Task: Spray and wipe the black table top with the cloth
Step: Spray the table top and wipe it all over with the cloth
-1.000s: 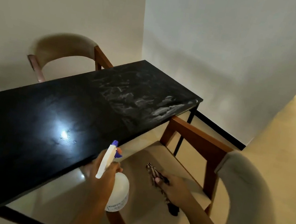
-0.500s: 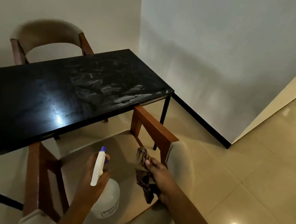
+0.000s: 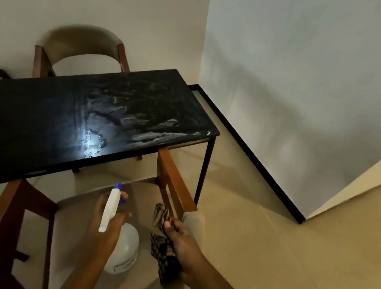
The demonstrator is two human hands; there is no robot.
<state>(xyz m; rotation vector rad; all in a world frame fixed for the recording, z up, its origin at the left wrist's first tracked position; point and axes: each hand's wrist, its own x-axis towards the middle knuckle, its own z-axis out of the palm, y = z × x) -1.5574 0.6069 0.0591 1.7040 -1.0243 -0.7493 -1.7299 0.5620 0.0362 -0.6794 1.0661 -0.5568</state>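
Observation:
The black table top (image 3: 39, 121) stretches from the left edge to the room's corner, with whitish wet smears over its right half. My left hand (image 3: 105, 225) grips a white spray bottle (image 3: 125, 251) with a blue nozzle, held below the table's near edge and pointing toward it. My right hand (image 3: 179, 244) holds a dark patterned cloth (image 3: 163, 239) bunched in its fingers, just right of the bottle. Both hands hover over a chair seat, apart from the table.
A wooden chair (image 3: 173, 184) with a beige seat stands directly under my hands, tucked against the table's near side. A second chair (image 3: 81, 43) stands behind the table by the wall. Walls meet at the corner on the right; tiled floor (image 3: 291, 258) lies to the right.
The view has swung and pulled back, so the table sits farther left and higher. Both hands keep their hold on the bottle and cloth, and have drawn a little closer together.

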